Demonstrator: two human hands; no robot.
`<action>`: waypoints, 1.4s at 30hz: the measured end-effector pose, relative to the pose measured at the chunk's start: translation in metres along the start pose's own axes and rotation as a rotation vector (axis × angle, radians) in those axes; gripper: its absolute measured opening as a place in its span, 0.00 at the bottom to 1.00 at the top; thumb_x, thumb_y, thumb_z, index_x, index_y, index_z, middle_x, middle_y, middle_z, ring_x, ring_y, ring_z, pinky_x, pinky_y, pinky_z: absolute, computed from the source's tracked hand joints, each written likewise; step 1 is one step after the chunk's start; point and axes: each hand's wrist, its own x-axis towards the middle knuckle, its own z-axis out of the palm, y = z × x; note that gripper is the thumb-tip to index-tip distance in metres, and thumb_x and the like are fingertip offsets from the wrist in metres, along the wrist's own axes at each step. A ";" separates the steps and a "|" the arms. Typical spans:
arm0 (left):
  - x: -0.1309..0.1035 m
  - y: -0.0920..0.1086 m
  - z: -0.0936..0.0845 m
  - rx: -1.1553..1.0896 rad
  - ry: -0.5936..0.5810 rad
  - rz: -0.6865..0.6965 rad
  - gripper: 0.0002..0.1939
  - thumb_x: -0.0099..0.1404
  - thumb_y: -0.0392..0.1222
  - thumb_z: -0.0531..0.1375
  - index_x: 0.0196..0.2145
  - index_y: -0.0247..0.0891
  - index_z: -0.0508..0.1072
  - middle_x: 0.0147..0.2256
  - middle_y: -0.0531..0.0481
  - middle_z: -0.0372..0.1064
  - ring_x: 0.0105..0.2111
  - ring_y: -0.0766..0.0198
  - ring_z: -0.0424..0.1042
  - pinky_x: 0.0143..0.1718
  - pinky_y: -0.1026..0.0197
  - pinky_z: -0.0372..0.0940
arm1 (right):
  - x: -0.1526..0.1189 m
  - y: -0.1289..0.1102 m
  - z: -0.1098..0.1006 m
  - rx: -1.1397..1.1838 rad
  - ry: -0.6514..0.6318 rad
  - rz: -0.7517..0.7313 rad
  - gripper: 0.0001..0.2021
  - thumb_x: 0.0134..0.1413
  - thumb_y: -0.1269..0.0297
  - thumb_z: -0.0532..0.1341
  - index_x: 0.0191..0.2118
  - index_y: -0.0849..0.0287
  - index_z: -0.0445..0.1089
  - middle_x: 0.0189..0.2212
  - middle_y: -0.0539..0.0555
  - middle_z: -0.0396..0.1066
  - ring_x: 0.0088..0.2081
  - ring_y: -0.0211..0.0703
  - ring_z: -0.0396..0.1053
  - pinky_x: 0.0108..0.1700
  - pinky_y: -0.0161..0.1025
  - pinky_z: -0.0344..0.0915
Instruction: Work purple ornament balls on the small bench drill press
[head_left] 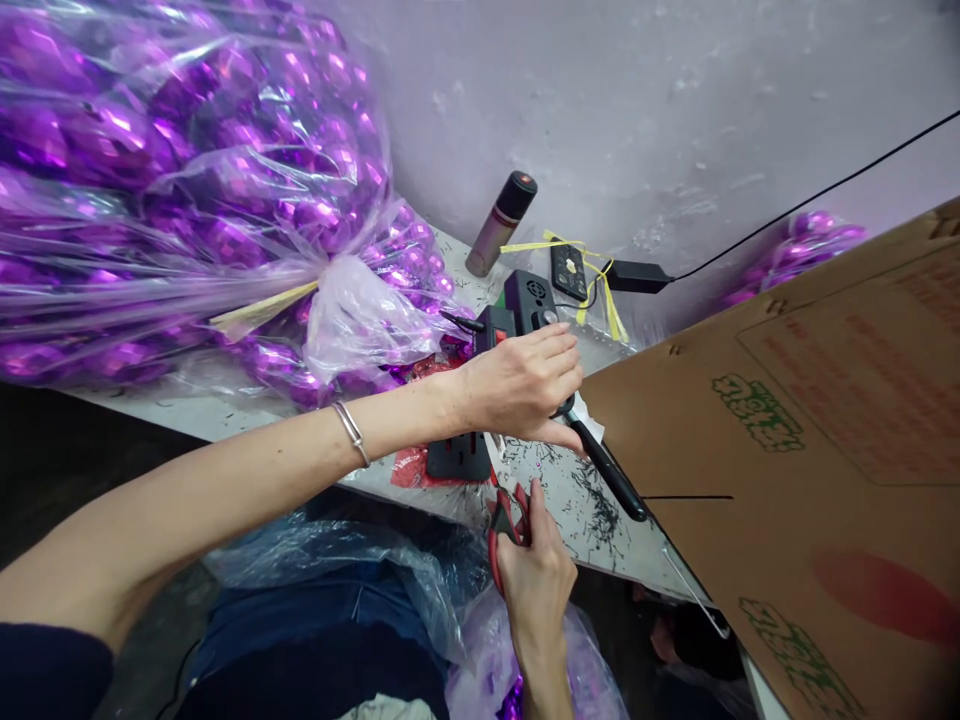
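Nearest, I see the right hand (pixel 536 572), its grip closed around the handles of the red-black scissors (pixel 501 518), at the near edge of the tabletop (pixel 561 505). Beyond, the left hand (pixel 517 388) is over a black device (pixel 459 457); its grip I cannot tell. Farther stands a bottle (pixel 497 232).

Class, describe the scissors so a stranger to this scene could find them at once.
Start at the big cardboard box, then move left across the table to the right hand. It grips the scissors, whose red and black handles set them apart from the plain black rod by the left hand.
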 end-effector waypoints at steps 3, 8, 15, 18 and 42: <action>0.000 0.001 -0.001 0.010 0.004 0.002 0.36 0.64 0.66 0.55 0.39 0.22 0.76 0.40 0.31 0.76 0.46 0.50 0.76 0.57 0.48 0.66 | 0.002 -0.003 0.002 0.012 0.010 -0.002 0.31 0.49 0.70 0.54 0.61 0.68 0.64 0.44 0.59 0.79 0.38 0.47 0.78 0.35 0.36 0.71; 0.001 0.002 -0.002 0.014 -0.022 -0.003 0.36 0.63 0.67 0.55 0.39 0.23 0.76 0.40 0.31 0.76 0.46 0.50 0.76 0.57 0.49 0.66 | 0.001 0.001 -0.002 -0.007 0.000 0.008 0.30 0.51 0.68 0.55 0.62 0.67 0.62 0.43 0.59 0.79 0.36 0.47 0.79 0.33 0.37 0.71; 0.002 0.002 0.000 0.017 -0.011 -0.002 0.37 0.63 0.68 0.54 0.38 0.23 0.76 0.40 0.30 0.76 0.46 0.50 0.75 0.58 0.47 0.65 | 0.001 0.001 -0.009 -0.024 0.009 0.018 0.27 0.56 0.64 0.55 0.60 0.69 0.66 0.42 0.59 0.80 0.36 0.46 0.79 0.34 0.35 0.71; 0.001 0.002 0.001 0.016 0.001 0.000 0.38 0.63 0.68 0.54 0.39 0.21 0.76 0.40 0.30 0.76 0.46 0.49 0.75 0.57 0.48 0.65 | 0.001 -0.001 -0.008 -0.010 -0.011 0.035 0.27 0.56 0.63 0.55 0.60 0.68 0.66 0.43 0.58 0.80 0.35 0.46 0.79 0.32 0.35 0.71; 0.000 0.000 0.000 0.015 0.013 0.001 0.36 0.63 0.66 0.55 0.39 0.23 0.76 0.40 0.30 0.76 0.46 0.50 0.76 0.57 0.47 0.66 | -0.002 0.009 -0.002 0.034 -0.042 0.049 0.30 0.49 0.68 0.54 0.61 0.66 0.64 0.45 0.58 0.79 0.39 0.47 0.79 0.35 0.36 0.71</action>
